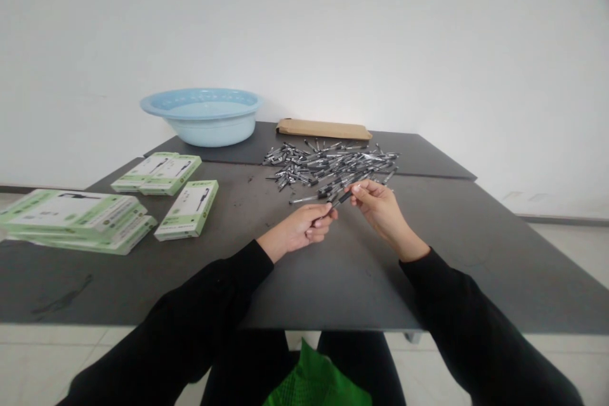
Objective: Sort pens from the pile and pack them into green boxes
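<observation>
Between my two hands is a pen [339,200] with a black end and a clear barrel, tilted up to the right. My left hand [307,226] is closed round its lower left part. The fingertips of my right hand [375,203] pinch its upper right end, hiding the tip. Just beyond my hands lies a loose heap of pens [340,165], clear-barrelled with black parts, pointing in many directions. Shorter pieces that look like pen caps or parts [288,162] are gathered at the heap's left side.
A light blue basin [209,120] stands at the back left, with a flat brown cardboard piece [323,129] to its right. Green and white pen boxes lie at left: a stack [76,216], a pair [159,171] and a single box [188,209] on the dark table [476,254].
</observation>
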`<act>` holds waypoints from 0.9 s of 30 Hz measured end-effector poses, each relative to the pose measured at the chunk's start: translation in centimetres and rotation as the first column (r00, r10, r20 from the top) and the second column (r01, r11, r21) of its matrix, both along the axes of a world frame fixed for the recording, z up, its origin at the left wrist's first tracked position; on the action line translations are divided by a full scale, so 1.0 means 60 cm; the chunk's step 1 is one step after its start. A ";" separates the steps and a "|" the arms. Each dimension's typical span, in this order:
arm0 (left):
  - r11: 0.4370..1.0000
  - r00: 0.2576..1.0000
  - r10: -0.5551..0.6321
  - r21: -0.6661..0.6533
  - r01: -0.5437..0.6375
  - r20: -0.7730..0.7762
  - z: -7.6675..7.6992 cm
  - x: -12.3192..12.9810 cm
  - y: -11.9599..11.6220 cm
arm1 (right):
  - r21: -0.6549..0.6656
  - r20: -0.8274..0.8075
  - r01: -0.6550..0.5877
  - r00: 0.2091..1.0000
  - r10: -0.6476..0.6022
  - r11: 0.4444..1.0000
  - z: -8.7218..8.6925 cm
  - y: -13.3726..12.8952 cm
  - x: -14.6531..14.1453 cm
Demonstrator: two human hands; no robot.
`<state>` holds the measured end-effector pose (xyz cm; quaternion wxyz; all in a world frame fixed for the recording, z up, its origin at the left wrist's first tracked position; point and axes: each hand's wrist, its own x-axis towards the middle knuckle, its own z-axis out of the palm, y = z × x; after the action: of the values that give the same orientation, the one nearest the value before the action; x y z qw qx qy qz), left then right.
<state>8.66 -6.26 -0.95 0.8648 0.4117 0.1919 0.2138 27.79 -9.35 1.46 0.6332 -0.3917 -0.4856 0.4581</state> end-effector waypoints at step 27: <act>0.941 0.938 0.339 0.027 -0.338 -0.076 -0.006 0.001 0.016 | -0.079 0.003 0.052 0.999 -0.052 0.996 -0.024 0.009 -0.011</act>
<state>8.75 -5.28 -1.34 0.8040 0.3868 0.2927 0.3439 27.15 -8.80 0.01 0.6286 -0.4290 -0.4574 0.4601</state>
